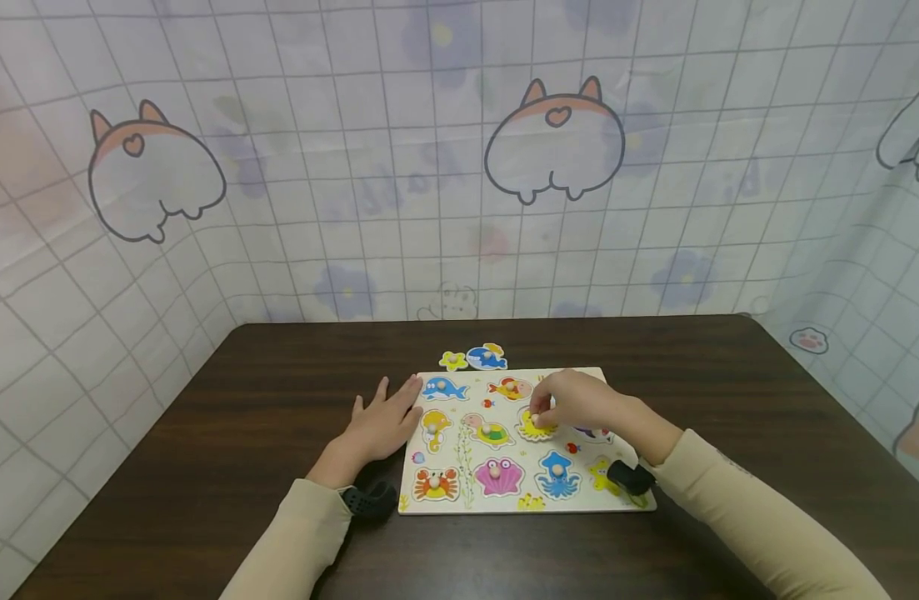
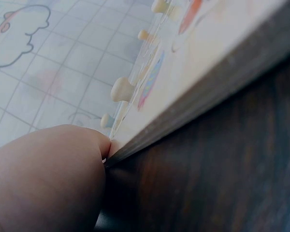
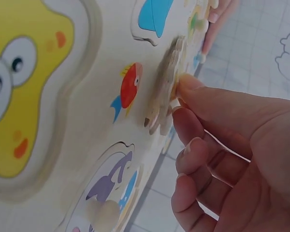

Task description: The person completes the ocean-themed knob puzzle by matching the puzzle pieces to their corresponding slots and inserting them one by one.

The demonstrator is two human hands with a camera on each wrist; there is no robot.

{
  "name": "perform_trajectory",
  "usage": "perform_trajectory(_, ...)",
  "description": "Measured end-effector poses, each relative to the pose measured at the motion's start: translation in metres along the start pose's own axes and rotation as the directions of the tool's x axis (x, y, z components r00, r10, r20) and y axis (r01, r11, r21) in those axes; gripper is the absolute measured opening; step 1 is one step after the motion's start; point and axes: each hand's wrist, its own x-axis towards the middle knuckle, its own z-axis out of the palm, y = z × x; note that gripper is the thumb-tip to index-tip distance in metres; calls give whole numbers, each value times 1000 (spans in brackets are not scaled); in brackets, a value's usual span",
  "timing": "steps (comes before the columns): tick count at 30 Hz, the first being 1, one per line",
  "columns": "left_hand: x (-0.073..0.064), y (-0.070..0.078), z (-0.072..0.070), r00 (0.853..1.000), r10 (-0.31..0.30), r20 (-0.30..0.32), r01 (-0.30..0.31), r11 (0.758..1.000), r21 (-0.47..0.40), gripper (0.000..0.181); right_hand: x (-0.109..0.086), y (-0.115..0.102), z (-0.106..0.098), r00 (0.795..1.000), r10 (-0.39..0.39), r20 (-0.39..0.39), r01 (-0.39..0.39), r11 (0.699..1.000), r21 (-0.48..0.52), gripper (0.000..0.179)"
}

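My right hand (image 1: 579,404) pinches the knob of a yellow puzzle piece (image 1: 532,427) with a wavy edge, over the right-middle part of the wooden peg puzzle board (image 1: 459,454). In the right wrist view this piece (image 3: 166,92) shows edge-on, close to the board face, with thumb and index finger at its knob. The other fingers curl loosely. My left hand (image 1: 380,425) lies with fingers spread at the board's left edge, fingertips by the upper left corner. In the left wrist view, part of this hand (image 2: 48,176) touches the board's edge.
Behind the board lie a yellow star piece (image 1: 453,360) and a blue whale piece (image 1: 486,358), another piece partly behind it. Set in the board are a crab (image 1: 436,484), a pink shell (image 1: 498,477), a squid (image 1: 558,477) and others. A starfish-shaped recess (image 3: 29,96) shows at lower right.
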Motion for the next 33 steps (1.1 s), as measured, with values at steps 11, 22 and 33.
perform_trajectory(11, 1, -1, 3, 1000, 6, 2, -6, 1000, 0, 62, 8, 2, 4, 999, 28, 26, -27, 999, -37, 7)
perform_trajectory(22, 2, -1, 2, 1000, -3, 10, 3, 1000, 9, 63, 11, -1, 1, 999, 33, 37, -31, 998, -58, 5)
perform_trajectory(33, 1, 0, 0, 1000, -4, 5, 4, 1000, 12, 62, 13, -2, 1, 998, 46, 48, -42, 996, -75, 5)
